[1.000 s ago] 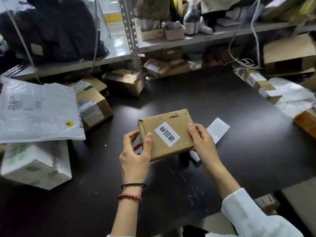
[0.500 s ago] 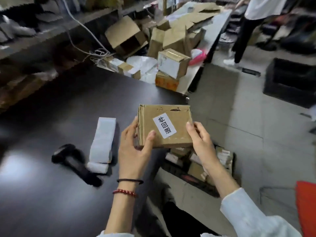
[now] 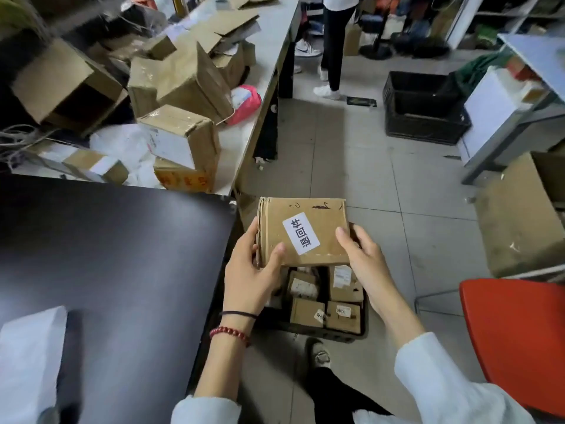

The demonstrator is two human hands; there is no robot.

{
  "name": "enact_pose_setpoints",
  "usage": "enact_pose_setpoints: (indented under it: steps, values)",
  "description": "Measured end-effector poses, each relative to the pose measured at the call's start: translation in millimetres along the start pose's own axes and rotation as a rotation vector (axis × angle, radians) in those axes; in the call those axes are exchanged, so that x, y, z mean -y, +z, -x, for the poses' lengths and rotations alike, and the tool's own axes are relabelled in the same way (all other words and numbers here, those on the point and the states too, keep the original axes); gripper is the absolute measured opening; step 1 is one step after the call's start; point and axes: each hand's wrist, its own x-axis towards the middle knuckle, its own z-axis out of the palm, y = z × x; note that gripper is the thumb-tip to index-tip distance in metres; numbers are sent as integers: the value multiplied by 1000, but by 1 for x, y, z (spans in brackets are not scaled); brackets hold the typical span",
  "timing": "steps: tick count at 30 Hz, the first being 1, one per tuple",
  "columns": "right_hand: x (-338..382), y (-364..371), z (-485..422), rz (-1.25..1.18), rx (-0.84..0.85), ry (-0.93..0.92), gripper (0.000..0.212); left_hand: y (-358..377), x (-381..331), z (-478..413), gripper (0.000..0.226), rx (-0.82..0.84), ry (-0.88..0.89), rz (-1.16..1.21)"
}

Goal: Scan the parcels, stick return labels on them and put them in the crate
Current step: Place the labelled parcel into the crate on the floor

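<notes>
A flat brown cardboard parcel (image 3: 318, 221) with a white return label (image 3: 300, 233) on its top is held in the air beyond the table's right edge. My left hand (image 3: 250, 270) grips its left end and my right hand (image 3: 363, 264) grips its right end. Straight below on the floor stands a black crate (image 3: 351, 333) holding several small labelled cardboard parcels. A strip of white labels (image 3: 27, 356) lies on the black table (image 3: 116, 255) at the lower left.
A white table (image 3: 275, 56) at the back left is piled with open boxes and bags. A red chair (image 3: 516, 338) stands to my right. Two stacked black crates (image 3: 425, 105) and a person's legs (image 3: 333, 47) are further off. A large brown carton (image 3: 519, 221) sits on the floor.
My view and both hands have swung right, carrying the parcel from above the black table out past its edge, over the floor crate. The scanner and label strip have slid out left.
</notes>
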Motion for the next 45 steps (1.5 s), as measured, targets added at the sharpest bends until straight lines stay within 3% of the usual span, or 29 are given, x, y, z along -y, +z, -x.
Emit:
enact_pose_setpoints:
  steps: [5,11,16,20,24,28,30,34,38,41,45]
  values:
    - [-23,-21,-91,94,62,99,16,53,29,-64,60,57,-107,-107]
    - [-85,-9,-188,236,142,183,42,104,105,-130,58,113,-253,-276]
    - [-187,15,-248,309,143,276,50,149,209,-166,60,245,-361,-361]
    - [-286,38,-283,336,140,330,46,189,309,-174,67,364,-437,-299]
    - [-376,62,-301,413,128,308,44,221,405,-167,72,384,-486,-294]
    - [-443,77,-302,421,86,316,52,248,489,-156,94,429,-546,-261]
    - [-465,82,-302,409,114,343,56,259,517,-154,91,480,-541,-300]
    - [-495,86,-303,408,188,410,49,272,525,-156,84,595,-504,-468]
    - [-492,80,-290,484,274,466,52,267,514,-148,86,871,-399,-854]
    - [-456,69,-274,599,304,423,57,253,473,-142,71,825,-362,-1014]
    - [-371,44,-253,795,316,224,52,221,378,-143,41,670,-239,-1067]
